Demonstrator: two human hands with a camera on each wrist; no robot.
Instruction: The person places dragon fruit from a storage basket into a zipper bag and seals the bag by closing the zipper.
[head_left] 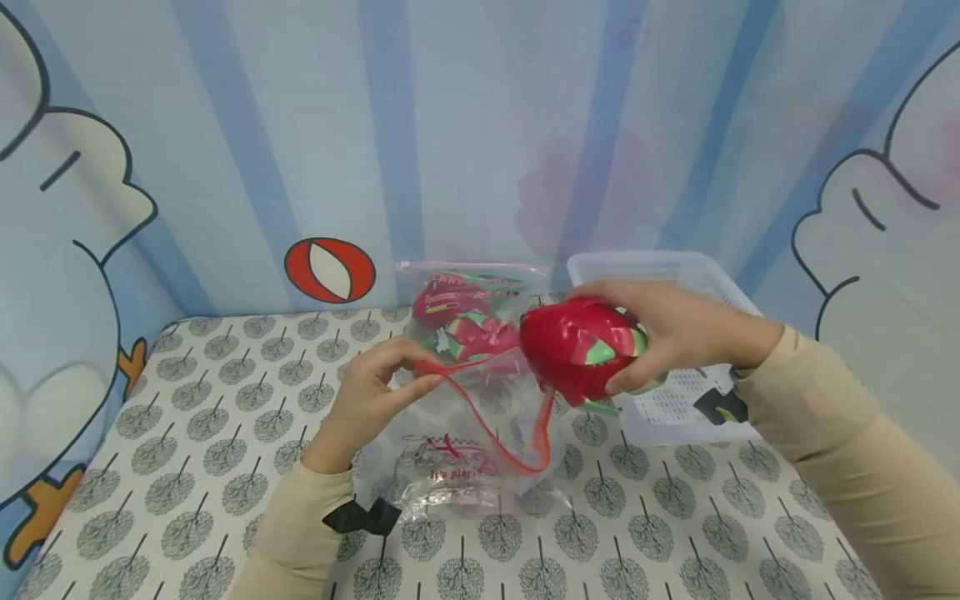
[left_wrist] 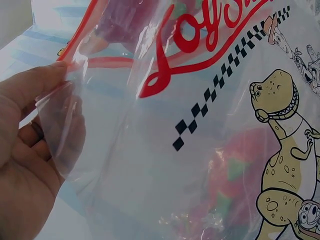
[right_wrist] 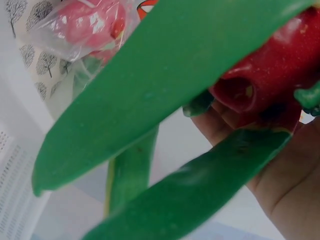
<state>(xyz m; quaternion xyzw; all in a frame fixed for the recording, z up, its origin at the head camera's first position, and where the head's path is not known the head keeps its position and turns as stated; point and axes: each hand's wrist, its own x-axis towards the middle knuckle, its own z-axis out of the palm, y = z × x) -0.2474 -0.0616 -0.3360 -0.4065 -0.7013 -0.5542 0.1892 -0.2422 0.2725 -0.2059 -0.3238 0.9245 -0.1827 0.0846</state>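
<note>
My left hand [head_left: 367, 392] pinches the orange-red top edge of a clear plastic zip bag [head_left: 491, 429], whose mouth gapes toward the right. Red lettering and a cartoon dinosaur are printed on this bag [left_wrist: 280, 115] in the left wrist view. In my right hand [head_left: 671, 329] is a red dragon fruit with green-tipped scales [head_left: 566, 337], held right at the bag's mouth. Its long green scales [right_wrist: 115, 100] hang across the right wrist view, with the fingers behind the red body [right_wrist: 280, 70].
Behind the open bag stands another clear bag with a pink zip [head_left: 476, 267], with red dragon fruits [head_left: 480, 337] inside. A white perforated plastic basket [head_left: 723, 287] sits at the back right, under my right forearm. A tree-patterned cloth [head_left: 187, 467] covers the table, and a cartoon-printed curtain [head_left: 480, 125] rises behind.
</note>
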